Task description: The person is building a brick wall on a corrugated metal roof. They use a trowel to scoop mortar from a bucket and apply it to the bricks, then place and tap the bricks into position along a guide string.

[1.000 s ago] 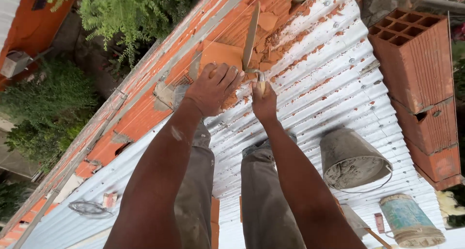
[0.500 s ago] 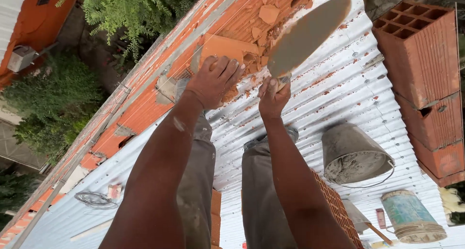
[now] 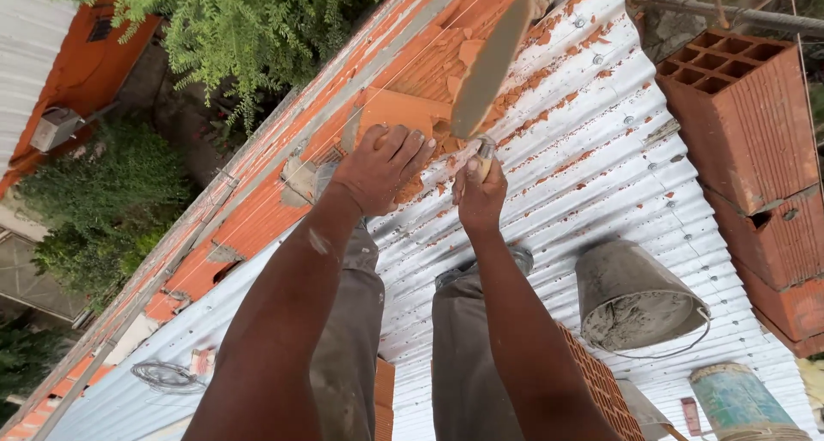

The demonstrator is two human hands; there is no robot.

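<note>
So the broken orange clay brick piece [image 3: 402,115] is sitting up on the top of the orange brick wall [image 3: 257,209], right at the edge where the wall meets the corrugated silver metal roof [image 3: 592,175]. My left hand [image 3: 378,166] is flat over its near side, fingers spread and pressing on it, so that grip is a loose hold on the brick. My right hand [image 3: 479,192] has a tight grip closed round the handle of a long mortar-crusted steel trowel [image 3: 491,63], blade raised and tilted just above the brick. Orange brick crumbs [image 3: 549,72] are scattered over the roof beside it. Further out on my right there's a grey mortar-caked bucket [image 3: 631,299] lying tilted, a greenish dirty paint can [image 3: 742,402] near it, and a stack of hollow red clay blocks [image 3: 747,141] behind.
</note>
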